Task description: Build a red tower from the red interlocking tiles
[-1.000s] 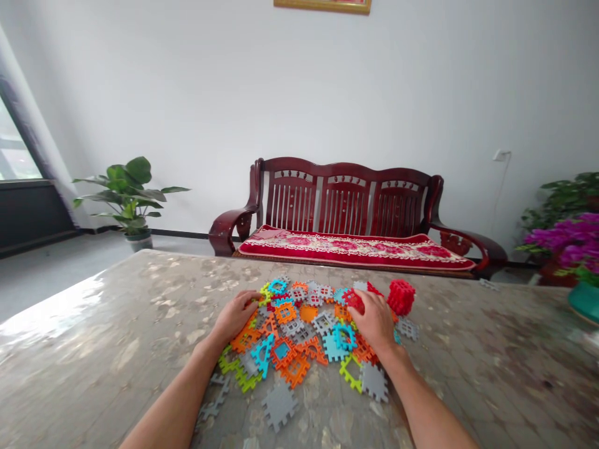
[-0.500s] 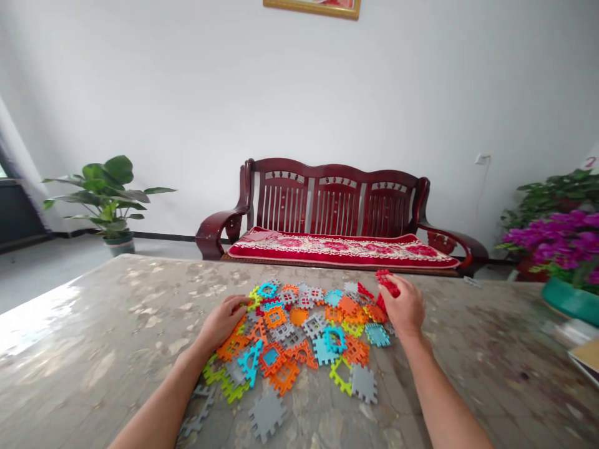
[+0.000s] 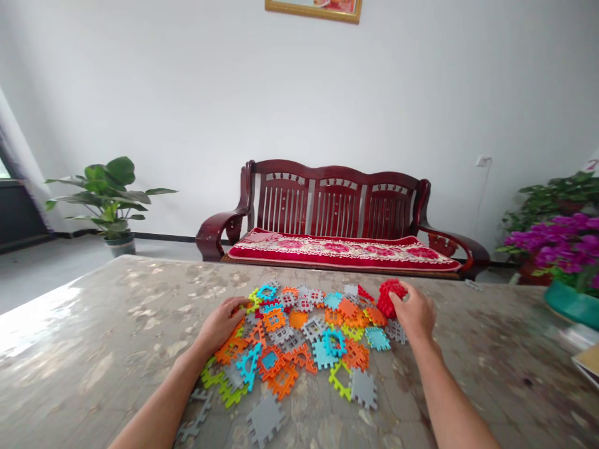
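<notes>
Red interlocking puzzle tiles [image 3: 391, 298], bunched in a cluster, are gripped between the thumb and fingers of my right hand [image 3: 416, 313] at the right end of the pile. My left hand [image 3: 226, 322] rests at the pile's left edge, its fingers laid over a yellow-green tile [image 3: 253, 300] and holding nothing I can see. Between the hands spread many notched plastic tiles, among them an orange window tile [image 3: 274, 318], a blue ring-shaped tile [image 3: 334, 342] and a grey square tile [image 3: 266, 419]. Several overlap one another.
The pile lies on a table with a patterned, glossy cover [image 3: 116, 349]. Purple flowers in a teal pot [image 3: 573, 304] stand at the right edge. Beyond the table is a wooden bench [image 3: 334, 212] with a red cushion; a potted plant [image 3: 110, 199] is at left.
My right hand has moved slightly right and down with the red tiles, which now show more fully. A grey tile beneath has come into view. The left hand stays in place.
</notes>
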The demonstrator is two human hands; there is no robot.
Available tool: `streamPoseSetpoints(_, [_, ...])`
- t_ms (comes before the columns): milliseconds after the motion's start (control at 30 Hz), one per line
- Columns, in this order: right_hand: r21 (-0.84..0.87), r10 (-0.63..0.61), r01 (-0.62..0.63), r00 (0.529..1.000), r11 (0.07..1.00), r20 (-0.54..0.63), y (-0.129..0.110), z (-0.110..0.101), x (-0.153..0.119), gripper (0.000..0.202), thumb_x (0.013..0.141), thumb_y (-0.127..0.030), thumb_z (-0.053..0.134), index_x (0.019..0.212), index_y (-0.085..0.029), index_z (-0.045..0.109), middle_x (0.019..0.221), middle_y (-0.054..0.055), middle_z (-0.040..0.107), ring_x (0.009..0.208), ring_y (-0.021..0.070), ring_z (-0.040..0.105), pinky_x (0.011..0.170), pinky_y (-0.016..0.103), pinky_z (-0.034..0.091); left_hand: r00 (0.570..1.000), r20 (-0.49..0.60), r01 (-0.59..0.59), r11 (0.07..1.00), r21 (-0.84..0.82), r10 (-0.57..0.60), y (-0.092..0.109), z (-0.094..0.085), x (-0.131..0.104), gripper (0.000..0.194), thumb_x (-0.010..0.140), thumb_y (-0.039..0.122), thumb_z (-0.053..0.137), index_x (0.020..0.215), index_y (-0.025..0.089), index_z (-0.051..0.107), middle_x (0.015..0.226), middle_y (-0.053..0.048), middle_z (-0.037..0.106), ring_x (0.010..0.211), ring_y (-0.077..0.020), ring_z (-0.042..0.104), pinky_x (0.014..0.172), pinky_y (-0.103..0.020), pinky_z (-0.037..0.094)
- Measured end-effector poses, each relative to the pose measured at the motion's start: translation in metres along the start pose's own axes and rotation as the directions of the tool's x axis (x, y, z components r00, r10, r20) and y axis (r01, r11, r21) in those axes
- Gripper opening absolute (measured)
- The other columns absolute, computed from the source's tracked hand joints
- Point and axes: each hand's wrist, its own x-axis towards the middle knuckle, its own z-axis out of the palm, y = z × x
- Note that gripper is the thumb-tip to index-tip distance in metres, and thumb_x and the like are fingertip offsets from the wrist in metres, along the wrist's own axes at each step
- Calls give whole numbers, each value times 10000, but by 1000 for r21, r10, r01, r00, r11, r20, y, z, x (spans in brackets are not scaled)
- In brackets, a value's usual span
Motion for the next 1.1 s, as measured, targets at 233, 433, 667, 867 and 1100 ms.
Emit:
streamPoseSetpoints(233, [76, -69, 75, 995, 994, -70, -7, -2, -3, 436, 816, -405, 539, 1177, -205, 681, 1169, 114, 696, 1039, 301, 596, 945, 445, 430, 1000, -2, 31, 999, 16, -31, 1, 0, 0, 390, 839, 381, 464, 1118, 223, 685, 1179, -49, 691, 1100, -223, 633, 1020, -348, 465])
streamPoseSetpoints(433, [377, -361, 295, 925, 878, 116, -65, 17, -34, 354, 826, -312, 508, 1099, -201, 702, 1128, 88, 716, 1070, 239, 623, 985, 386, 451, 996, -10, 84, 994, 71, -84, 13, -3, -3, 510, 840, 362, 453, 1294, 174, 591, 1309, -98, 632, 1144, -238, 625, 1034, -361, 459])
streamPoseSetpoints(667, [471, -664, 482, 640, 739, 386, -154, 46, -80, 433, 781, -128, 534, 1172, -235, 685, 1217, 47, 693, 1146, 214, 581, 1037, 360, 418, 993, 111, 21, 976, 217, -46, 25, -7, -6, 563, 861, 362, 452, 1384, 177, 546, 1432, -100, 563, 1298, -262, 531, 1133, -402, 365])
streamPoseSetpoints(867, [472, -790, 654, 352, 591, 501, -191, 63, -76, 773, 688, -41, 510, 1436, -229, 476, 1515, 48, 457, 1396, 236, 364, 1157, 402, 290, 990, 138, 1, 970, 243, -35, 28, -10, -8, 530, 875, 377, 471, 1369, 218, 580, 1441, -85, 557, 1301, -252, 532, 1128, -391, 369])
streamPoseSetpoints(1100, [469, -722, 647, 189, 602, 666, -199, 74, -70, 865, 672, -99, 553, 1500, -266, 366, 1549, 62, 406, 1399, 261, 377, 1146, 439, 302, 990, 143, -21, 970, 242, -14, 32, -11, -9, 473, 880, 386, 502, 1335, 324, 613, 1428, -43, 570, 1289, -249, 539, 1123, -407, 365])
